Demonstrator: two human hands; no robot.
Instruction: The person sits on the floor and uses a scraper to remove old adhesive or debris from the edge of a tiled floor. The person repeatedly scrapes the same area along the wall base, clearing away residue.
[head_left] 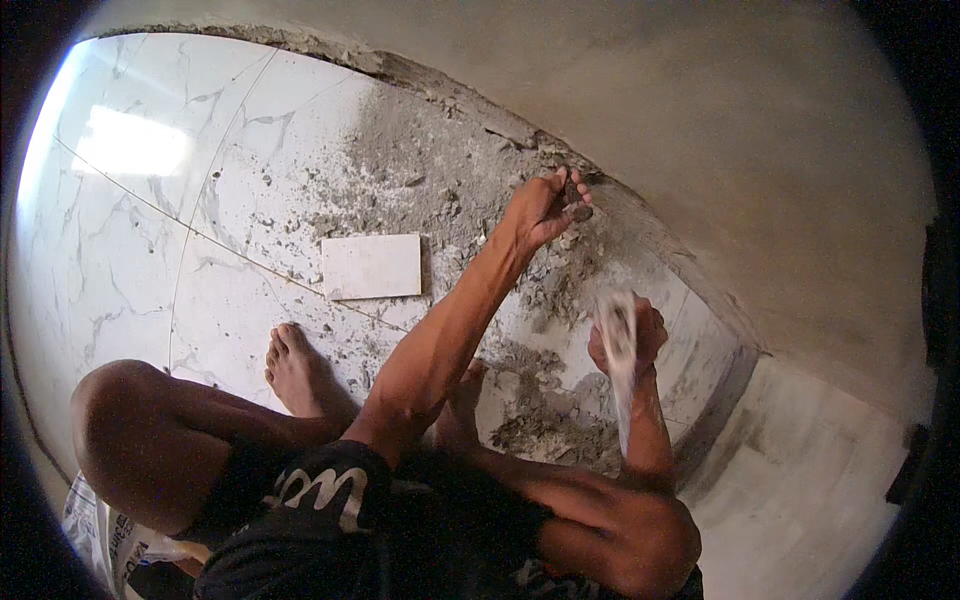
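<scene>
Fingers [584,188] of the left hand [545,210] pinch a dark-grey, rough lump [581,213] near the white-tiled floor's [120,230] wall edge. Clenched, the right hand [645,335] holds a whitish, blurred, elongated tool [621,365], pointing kneeward lengthwise.

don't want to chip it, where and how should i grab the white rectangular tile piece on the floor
Probably by its two long edges, coming from above: the white tile piece looks roughly flat, nothing rests on it, and the span between those edges is the shorter one. The left forearm passes to its right, leaving its left side more open.
</scene>
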